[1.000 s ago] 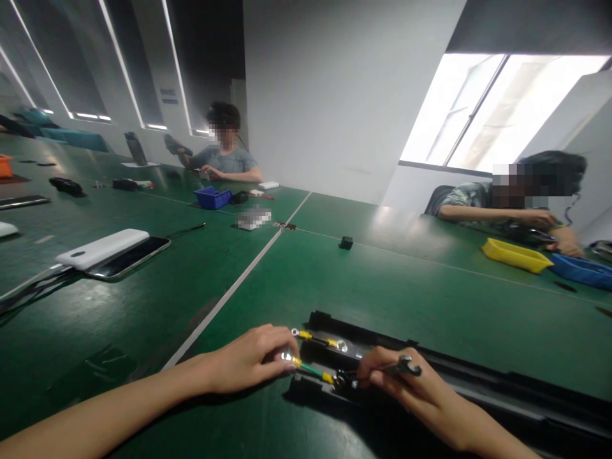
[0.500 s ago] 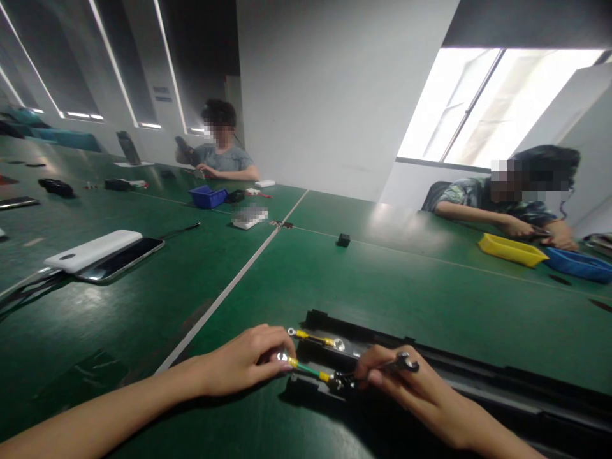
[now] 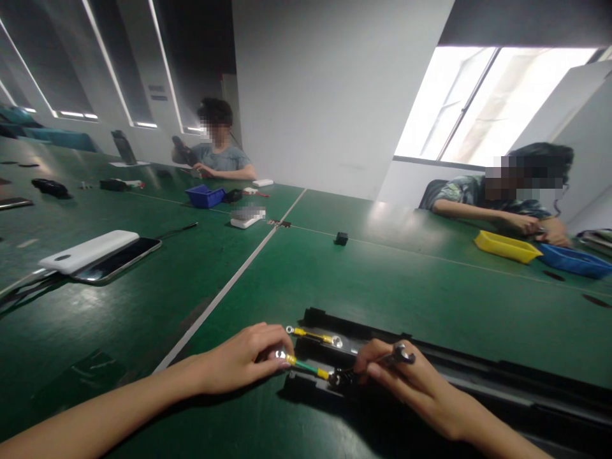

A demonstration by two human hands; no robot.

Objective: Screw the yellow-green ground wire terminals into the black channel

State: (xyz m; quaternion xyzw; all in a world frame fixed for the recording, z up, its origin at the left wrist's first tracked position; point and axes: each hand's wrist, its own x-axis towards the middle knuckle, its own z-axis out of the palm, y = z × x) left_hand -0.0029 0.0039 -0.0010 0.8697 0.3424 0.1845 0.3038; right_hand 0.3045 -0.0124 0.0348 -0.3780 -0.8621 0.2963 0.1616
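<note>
A short green wire [image 3: 306, 366] with yellow sleeves and ring lugs lies at the left end of a long black metal channel [image 3: 478, 381]. My left hand [image 3: 253, 357] pinches the wire's free lug between thumb and fingers. My right hand [image 3: 415, 382] is closed around a wrench [image 3: 404, 354], its shiny open end pointing up out of the grip. The wrench's lower end is dark and partly hidden, close to the wire's other lug [image 3: 335, 378] on the channel. Just behind, a second wire with yellow sleeves [image 3: 313, 335] lies along the channel, a ring lug at each end.
Ahead on the green table [image 3: 268, 280] sits a small black block [image 3: 341, 238]. A white power bank [image 3: 90, 248] and a phone [image 3: 119, 260] lie at left. Two people work across the table, near a blue bin [image 3: 204, 197], a yellow tray [image 3: 507, 247] and a blue tray [image 3: 574, 261].
The whole view has shifted slightly to the left. Both hands keep the same holds on the wire's lug and the wrench, with hardly any visible movement.
</note>
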